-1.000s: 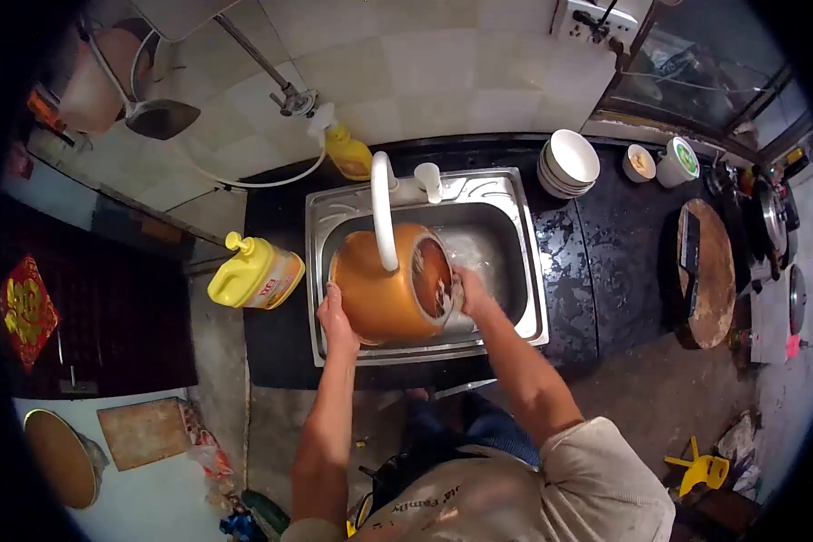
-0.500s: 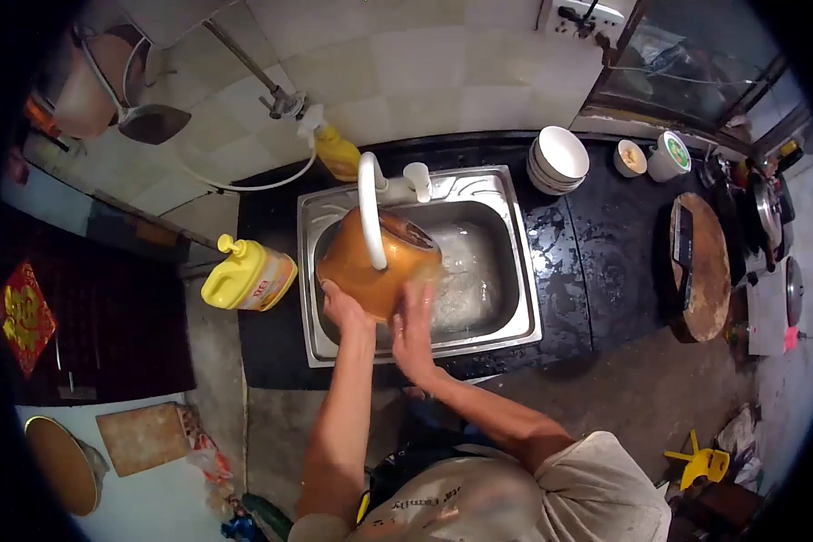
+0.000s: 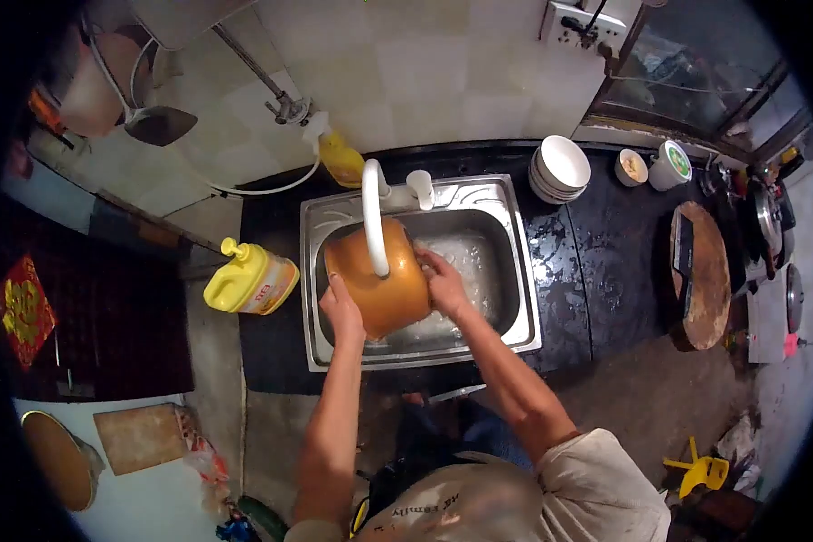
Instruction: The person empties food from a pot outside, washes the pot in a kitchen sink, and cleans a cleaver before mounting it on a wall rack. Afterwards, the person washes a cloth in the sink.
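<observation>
An orange-brown pot [image 3: 396, 303] is tilted on its side over the steel sink [image 3: 526, 307], its smooth outer wall facing up. My left hand [image 3: 343, 309] grips it at the left, and my right hand [image 3: 444, 285] clasps its right side, the fingertips partly behind the edge. Just above the pot arches the white faucet [image 3: 372, 208], its tip in front of the wall of the pot. Rippling water shows in the basin to the right. The inside of the pot is hidden from me.
Left of the sink stands a yellow pump jug [image 3: 260, 282]; a yellow spray bottle [image 3: 341, 161] is behind it. Stacked white bowls [image 3: 562, 164], a small cup [image 3: 630, 167] and a white tub [image 3: 669, 166] line the back right. A round chopping board [image 3: 706, 280] carries a cleaver [image 3: 683, 248].
The pot has turned, so its dark opening or base at the back no longer shows. My right hand has moved from its front up to its right side. My left hand keeps its hold.
</observation>
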Tool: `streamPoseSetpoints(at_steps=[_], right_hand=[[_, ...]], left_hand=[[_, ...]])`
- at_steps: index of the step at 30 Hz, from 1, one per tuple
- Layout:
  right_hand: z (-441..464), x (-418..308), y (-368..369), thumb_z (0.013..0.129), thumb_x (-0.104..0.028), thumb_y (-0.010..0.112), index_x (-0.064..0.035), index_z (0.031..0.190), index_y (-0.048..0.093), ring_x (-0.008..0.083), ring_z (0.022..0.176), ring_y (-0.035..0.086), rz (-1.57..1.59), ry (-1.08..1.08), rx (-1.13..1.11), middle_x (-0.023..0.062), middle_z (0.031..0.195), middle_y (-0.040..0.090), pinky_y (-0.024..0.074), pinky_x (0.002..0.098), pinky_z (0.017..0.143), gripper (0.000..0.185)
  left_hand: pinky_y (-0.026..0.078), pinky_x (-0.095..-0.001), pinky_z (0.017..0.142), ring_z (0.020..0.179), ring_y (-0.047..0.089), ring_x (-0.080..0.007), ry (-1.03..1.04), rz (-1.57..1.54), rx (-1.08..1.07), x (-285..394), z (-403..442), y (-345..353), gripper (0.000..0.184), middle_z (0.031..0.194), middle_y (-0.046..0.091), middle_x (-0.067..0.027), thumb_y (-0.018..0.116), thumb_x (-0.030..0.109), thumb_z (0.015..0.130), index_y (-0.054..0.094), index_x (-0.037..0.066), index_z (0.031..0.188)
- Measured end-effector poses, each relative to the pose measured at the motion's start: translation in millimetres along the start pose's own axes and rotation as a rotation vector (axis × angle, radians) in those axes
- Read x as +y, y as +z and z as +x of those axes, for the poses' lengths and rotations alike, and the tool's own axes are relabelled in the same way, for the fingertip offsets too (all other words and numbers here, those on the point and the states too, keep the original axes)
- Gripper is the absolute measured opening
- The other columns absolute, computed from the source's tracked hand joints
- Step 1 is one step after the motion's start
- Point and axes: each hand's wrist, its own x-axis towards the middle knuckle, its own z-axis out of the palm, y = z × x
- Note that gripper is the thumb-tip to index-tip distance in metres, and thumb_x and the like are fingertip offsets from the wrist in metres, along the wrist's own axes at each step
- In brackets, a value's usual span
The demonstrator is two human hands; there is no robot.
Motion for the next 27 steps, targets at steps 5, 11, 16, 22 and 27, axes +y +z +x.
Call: streamPoseSetpoints(at_steps=[5, 11, 16, 22, 27], right_hand=[[-7.2, -32.1, 10.8, 0.091, -0.005, 0.044, -0.0043, 0.129, 0.048, 0.0183, 0.118, 0.048, 0.064, -0.311, 0.093, 0.0087, 0.127, 0.053, 0.0351, 0.0285, 0.101, 0.038], [12.1, -27.6, -6.3, 0.089, -0.029, 0.055, 0.0006, 0.121, 0.050, 0.0219, 0.109, 0.052, -0.221, -0.168, 0.095, 0.0148, 0.117, 0.056, 0.0404, 0.0321, 0.094, 0.043], [-21.2, -36.4, -27.3, 0.082, -0.050, 0.062, 0.0033, 0.110, 0.056, 0.0244, 0.088, 0.060, 0.112, 0.516, -0.065, 0.0179, 0.089, 0.062, 0.0470, 0.0390, 0.075, 0.061], [-29.3, 24.6, -28.9, 0.073, -0.016, 0.062, 0.0008, 0.114, 0.058, 0.0255, 0.096, 0.060, -0.155, 0.347, 0.052, 0.0167, 0.103, 0.065, 0.0449, 0.0343, 0.086, 0.045], [-32.2, 68.5, -38.2, 0.068, -0.001, 0.055, 0.0025, 0.105, 0.060, 0.0182, 0.080, 0.058, -0.141, 0.173, 0.171, 0.0081, 0.089, 0.065, 0.0458, 0.0298, 0.074, 0.037]], left_hand=[[0.045, -0.0313, 0.068, 0.073, 0.057, -0.0175, 0.060, 0.183, -0.076, 8.2, 0.5, -6.8, 0.041, 0.083, 0.064, -0.0110, 0.042, 0.031, 0.098, 0.061, -0.005, 0.093], [0.048, -0.0390, 0.062, 0.070, 0.061, -0.0326, 0.512, 0.876, -0.266, 3.7, -14.9, 1.5, 0.020, 0.077, 0.062, -0.0201, 0.045, 0.015, 0.090, 0.062, 0.004, 0.091], [0.048, -0.0386, 0.048, 0.056, 0.061, -0.0266, 1.024, 1.313, -0.684, 9.9, -54.1, 14.8, 0.023, 0.061, 0.058, -0.0102, 0.055, 0.026, 0.089, 0.054, 0.008, 0.074], [0.050, -0.0370, 0.053, 0.060, 0.062, -0.0258, 1.169, 1.229, -0.898, -25.3, -61.6, -1.7, 0.029, 0.062, 0.058, -0.0081, 0.057, 0.033, 0.086, 0.050, 0.009, 0.072], [0.048, -0.0409, 0.071, 0.081, 0.062, -0.0245, 1.072, 1.470, -1.120, 16.7, -57.2, -34.1, 0.028, 0.076, 0.061, -0.0088, 0.058, 0.030, 0.085, 0.060, 0.006, 0.071]])
